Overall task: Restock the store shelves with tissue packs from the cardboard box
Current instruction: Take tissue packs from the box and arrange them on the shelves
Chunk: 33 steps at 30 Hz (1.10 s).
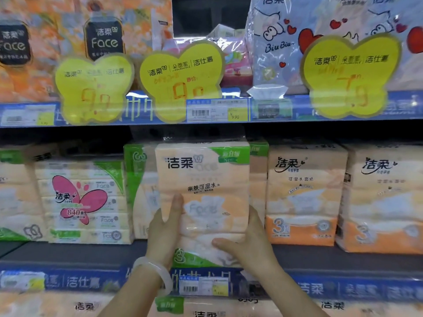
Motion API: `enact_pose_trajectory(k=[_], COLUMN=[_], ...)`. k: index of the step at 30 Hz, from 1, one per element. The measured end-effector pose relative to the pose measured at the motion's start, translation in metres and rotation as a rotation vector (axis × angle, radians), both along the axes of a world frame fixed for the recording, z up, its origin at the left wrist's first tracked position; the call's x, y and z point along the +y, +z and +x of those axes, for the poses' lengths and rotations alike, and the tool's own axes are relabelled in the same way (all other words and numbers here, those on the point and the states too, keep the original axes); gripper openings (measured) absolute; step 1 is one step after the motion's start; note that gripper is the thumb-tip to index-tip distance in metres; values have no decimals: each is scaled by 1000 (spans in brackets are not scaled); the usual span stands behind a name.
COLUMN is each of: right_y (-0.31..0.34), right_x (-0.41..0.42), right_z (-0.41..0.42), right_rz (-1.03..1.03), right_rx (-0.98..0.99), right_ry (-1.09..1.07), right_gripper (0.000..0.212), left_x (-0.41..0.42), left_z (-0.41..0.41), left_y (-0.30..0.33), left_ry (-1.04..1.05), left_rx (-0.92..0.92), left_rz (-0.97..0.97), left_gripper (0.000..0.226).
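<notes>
Evidently I was mid-placement: my left hand (165,221) and right hand (248,242) clasped the tissue pack (202,186) by its lower sides, thumbs on its face, at centre frame over the middle shelf (68,255). Next it needed pushing back into the slot between the green-edged pack (139,191) and the orange pack (303,195), which crowded it closely. Yellow price tags (180,76) hung above.

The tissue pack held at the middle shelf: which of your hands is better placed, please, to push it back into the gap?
Probably the right hand: its thumb lies across the tissue pack front; the left hand grips the side.
</notes>
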State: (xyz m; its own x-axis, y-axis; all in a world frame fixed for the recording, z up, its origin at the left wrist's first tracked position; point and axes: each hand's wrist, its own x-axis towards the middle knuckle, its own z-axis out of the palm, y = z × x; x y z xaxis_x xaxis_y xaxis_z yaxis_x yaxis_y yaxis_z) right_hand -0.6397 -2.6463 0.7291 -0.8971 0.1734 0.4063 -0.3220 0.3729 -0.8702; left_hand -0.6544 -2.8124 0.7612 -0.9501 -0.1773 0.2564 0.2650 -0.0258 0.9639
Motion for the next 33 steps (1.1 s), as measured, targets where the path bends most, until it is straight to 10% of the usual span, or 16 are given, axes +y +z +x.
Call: enact_pose_trajectory(k=[12, 18, 33], right_y=[7, 6, 22], right_x=[-6, -15, 3], right_z=[14, 11, 20], right_rz=[39, -32, 34], right_rx=[-18, -11, -18], right_ry=[-14, 15, 80], right_gripper=[97, 101, 65], left_x=[-11, -17, -2], left_z=[-2, -3, 16], left_y=[1, 8, 4], left_ry=[-72, -27, -35], left_rx=[-9, -12, -78], left_rz=[-66, -97, -140], left_gripper=[121, 55, 79])
